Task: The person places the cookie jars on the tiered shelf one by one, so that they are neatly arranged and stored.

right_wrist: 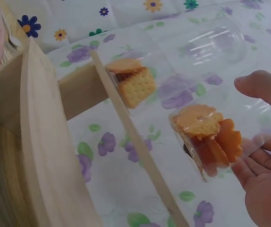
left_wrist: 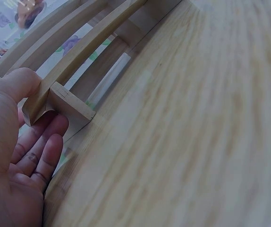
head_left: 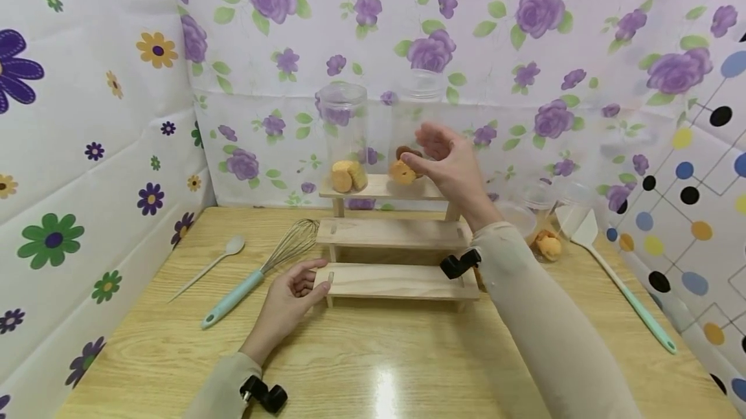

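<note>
A three-step wooden rack stands on the table. At the left end of its lowest step my left hand grips the board, thumb on top and fingers beneath. My right hand holds a tall clear jar over the top step, thumb on one side and fingers on the other. Orange and brown biscuits lie in its bottom. In the right wrist view its base looks apart from the step. To its left, another clear jar with yellowish biscuits stands on the top step.
Left of the rack lie a whisk and a pale long-handled spoon. On the right are a spatula and clear containers, with orange biscuits visible there. Patterned cloth walls border the table.
</note>
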{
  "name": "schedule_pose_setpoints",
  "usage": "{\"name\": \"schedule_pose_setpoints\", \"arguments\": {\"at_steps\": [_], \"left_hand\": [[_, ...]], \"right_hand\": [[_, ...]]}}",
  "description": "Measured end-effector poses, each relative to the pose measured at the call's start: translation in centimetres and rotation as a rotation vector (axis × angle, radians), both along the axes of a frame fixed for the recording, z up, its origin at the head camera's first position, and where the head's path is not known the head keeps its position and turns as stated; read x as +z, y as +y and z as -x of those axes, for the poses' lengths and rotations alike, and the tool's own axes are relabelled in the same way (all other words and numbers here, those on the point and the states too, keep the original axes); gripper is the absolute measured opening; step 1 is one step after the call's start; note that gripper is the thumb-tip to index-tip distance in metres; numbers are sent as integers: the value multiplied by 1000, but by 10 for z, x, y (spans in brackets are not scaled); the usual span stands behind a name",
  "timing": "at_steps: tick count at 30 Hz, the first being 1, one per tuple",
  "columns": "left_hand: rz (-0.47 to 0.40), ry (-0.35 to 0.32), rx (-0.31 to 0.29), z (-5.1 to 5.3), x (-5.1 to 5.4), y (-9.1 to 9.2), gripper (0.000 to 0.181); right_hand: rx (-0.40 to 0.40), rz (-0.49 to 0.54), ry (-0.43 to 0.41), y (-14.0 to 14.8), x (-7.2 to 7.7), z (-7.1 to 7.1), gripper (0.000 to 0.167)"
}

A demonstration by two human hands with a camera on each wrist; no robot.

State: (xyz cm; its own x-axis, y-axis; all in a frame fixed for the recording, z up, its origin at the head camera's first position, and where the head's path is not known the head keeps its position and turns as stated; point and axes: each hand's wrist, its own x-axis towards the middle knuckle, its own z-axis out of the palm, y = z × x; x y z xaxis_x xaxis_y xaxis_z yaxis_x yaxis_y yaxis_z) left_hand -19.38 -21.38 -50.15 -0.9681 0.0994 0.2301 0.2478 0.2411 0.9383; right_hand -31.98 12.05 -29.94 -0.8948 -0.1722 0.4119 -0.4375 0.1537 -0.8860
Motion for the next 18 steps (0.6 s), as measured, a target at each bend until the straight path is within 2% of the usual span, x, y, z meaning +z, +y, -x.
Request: {"name": "schedule_pose_setpoints", "arguments": {"at_steps": [11, 18], "left_hand": [[-10, -5, -7, 0, -3, 1, 45], [-3, -1, -4, -1, -1, 0, 45]], "right_hand": [[15, -30, -85, -15, -22, 10, 82], [22, -40, -82, -17, -22, 9, 82]]}}
